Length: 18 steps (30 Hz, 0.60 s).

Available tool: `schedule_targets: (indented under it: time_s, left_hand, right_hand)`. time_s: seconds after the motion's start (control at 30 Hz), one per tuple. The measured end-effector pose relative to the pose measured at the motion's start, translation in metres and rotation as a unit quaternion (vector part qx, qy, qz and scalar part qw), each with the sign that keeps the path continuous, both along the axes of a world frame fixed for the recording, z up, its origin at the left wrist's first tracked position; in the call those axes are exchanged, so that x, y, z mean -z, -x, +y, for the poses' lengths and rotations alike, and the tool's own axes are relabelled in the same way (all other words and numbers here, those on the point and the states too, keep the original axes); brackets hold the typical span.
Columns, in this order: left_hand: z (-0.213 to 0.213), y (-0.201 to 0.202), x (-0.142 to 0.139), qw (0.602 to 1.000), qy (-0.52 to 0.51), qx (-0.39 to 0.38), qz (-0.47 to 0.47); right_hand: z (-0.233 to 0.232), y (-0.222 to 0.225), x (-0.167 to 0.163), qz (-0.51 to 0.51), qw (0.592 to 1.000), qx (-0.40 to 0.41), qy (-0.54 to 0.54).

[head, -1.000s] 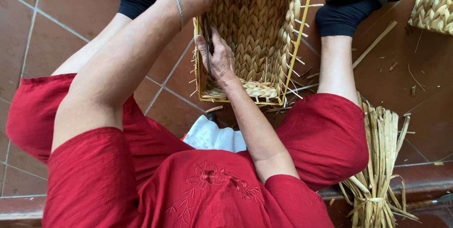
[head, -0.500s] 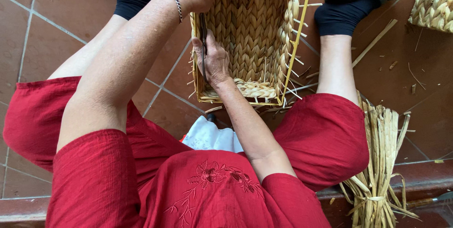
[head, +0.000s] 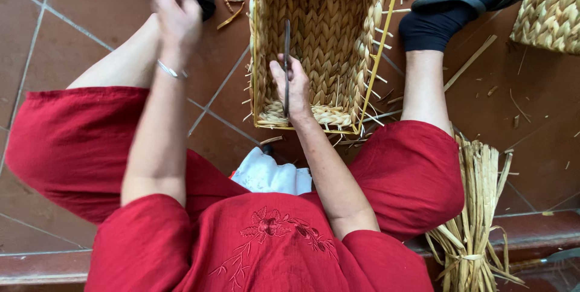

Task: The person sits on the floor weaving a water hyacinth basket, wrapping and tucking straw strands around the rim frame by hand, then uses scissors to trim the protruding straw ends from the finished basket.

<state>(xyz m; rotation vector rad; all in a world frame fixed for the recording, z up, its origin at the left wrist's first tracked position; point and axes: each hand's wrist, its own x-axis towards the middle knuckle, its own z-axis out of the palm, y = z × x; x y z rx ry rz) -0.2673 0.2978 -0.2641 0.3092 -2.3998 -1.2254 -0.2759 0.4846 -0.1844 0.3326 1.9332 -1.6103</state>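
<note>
1. Head view: your right hand (head: 294, 83) grips closed scissors (head: 286, 65) inside the woven basket (head: 329, 38) between your feet on the floor (head: 72, 32).
2. Your left hand (head: 176, 5), blurred, hovers beside it; I cannot tell its grip. Steady the rim before snipping strands.

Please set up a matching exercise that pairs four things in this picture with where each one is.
Things:
1. woven basket
2. bundle of straw
3. white cloth
4. bracelet

Places:
A. on the left wrist
B. on the lap, between the knees
C. on the floor between the feet
D. beside the right knee, tied near its lower end

Pairs: 1-C, 2-D, 3-B, 4-A

The right hand rests in the basket holding a thin dark tool; the left hand is raised, blurred.
</note>
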Motion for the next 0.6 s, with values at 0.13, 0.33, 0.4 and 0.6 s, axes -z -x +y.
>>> schedule_targets:
  time_s: [0.13, 0.33, 0.4, 0.6]
  left_hand:
    - [0.039, -0.068, 0.052, 0.889, -0.356, -0.086, -0.277]
    - [0.096, -0.127, 0.068, 0.802, -0.451, -0.065, -0.387]
    - [0.105, -0.130, 0.060, 0.775, -0.462, -0.072, -0.425]
    - [0.113, -0.135, 0.028, 0.724, -0.511, -0.081, -0.456]
  right_hand:
    - [0.008, -0.020, 0.001, -0.007, 0.999, -0.034, -0.014]
    - [0.047, -0.048, 0.008, 0.017, 0.997, -0.047, -0.051]
    - [0.065, -0.056, 0.011, 0.031, 0.997, -0.052, -0.049]
    - [0.110, -0.099, 0.010, 0.036, 0.996, -0.074, 0.014]
